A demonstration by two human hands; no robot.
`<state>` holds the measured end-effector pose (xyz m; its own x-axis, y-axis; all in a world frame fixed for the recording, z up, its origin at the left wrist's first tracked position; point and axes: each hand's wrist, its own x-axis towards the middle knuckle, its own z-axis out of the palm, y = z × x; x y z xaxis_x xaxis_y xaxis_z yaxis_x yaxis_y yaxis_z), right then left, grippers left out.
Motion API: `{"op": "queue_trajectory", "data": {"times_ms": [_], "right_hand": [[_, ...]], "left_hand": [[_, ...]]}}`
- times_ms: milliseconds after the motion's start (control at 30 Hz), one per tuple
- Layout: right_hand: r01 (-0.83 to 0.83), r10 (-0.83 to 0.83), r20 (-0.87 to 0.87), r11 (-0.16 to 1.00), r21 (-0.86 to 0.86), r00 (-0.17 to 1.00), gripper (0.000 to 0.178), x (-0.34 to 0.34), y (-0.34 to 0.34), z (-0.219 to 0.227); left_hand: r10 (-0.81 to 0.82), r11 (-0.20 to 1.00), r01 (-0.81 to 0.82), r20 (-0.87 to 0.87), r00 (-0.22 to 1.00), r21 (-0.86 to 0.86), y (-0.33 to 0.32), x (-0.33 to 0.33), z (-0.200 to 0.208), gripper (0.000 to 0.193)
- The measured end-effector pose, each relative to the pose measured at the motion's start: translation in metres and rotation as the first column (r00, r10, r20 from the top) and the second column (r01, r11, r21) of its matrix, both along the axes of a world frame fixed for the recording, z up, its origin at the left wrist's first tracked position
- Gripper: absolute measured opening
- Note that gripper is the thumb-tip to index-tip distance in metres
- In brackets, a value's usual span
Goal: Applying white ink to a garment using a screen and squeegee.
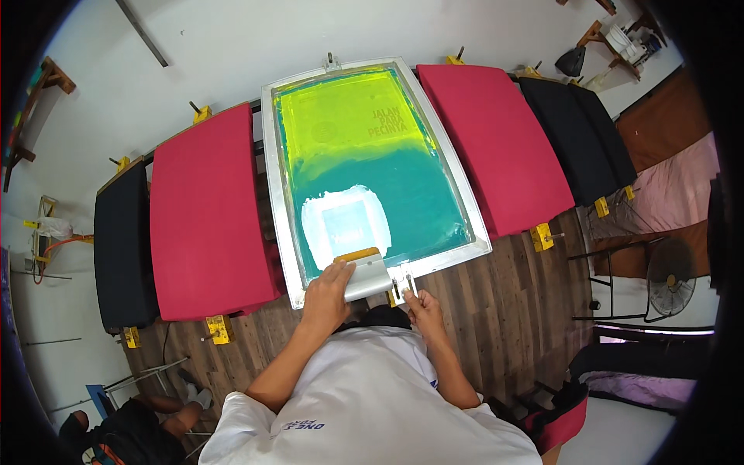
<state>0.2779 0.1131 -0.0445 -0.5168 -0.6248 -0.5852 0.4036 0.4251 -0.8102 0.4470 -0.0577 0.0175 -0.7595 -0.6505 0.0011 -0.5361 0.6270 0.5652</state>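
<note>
A screen printing frame with a whitish rim lies in front of me. Its mesh is yellow-green at the far end and teal nearer me, with a patch of white ink at the near left. My left hand is closed around a squeegee, a metal holder with an orange-yellow blade edge, at the near end over the ink patch. Beside it, my right hand pinches a slotted metal bracket on the frame's near edge. Whatever lies beneath the frame is hidden.
Red fabric covers a board at left, and more red fabric one at right. Farther out are boards with black fabric. Yellow clamps stick out underneath. A fan stands right; a seated person is lower left.
</note>
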Motion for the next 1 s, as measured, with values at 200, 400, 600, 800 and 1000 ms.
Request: {"op": "queue_trajectory", "data": {"times_ms": [200, 400, 600, 800, 1000], "right_hand": [[-0.013, 0.015, -0.114, 1.0, 0.017, 0.993, 0.041, 0.006, -0.005, 0.004], [-0.053, 0.058, -0.272, 0.998, 0.026, 0.96, 0.04, 0.007, -0.002, -0.004], [-0.016, 0.022, -0.314, 1.0, 0.02, 0.949, 0.04, 0.012, -0.003, 0.001], [0.007, -0.005, -0.392, 1.0, 0.005, 0.92, 0.041, 0.017, -0.008, 0.014], [0.032, -0.034, -0.479, 0.999, -0.013, 0.877, 0.04, 0.018, -0.006, 0.008]], "left_hand": [[-0.001, 0.998, -0.004, 0.063, 0.998, 0.069, -0.005, -0.003, 0.018, 0.07], [-0.021, 0.995, 0.012, 0.086, 0.996, 0.101, -0.009, -0.004, 0.016, 0.079], [0.025, 0.992, -0.034, 0.077, 0.997, 0.124, -0.011, -0.008, 0.02, 0.076], [0.034, 0.989, -0.046, 0.09, 0.995, 0.141, -0.014, -0.011, 0.024, 0.073], [0.024, 0.988, -0.041, 0.11, 0.994, 0.15, -0.015, -0.013, 0.023, 0.071]]}}
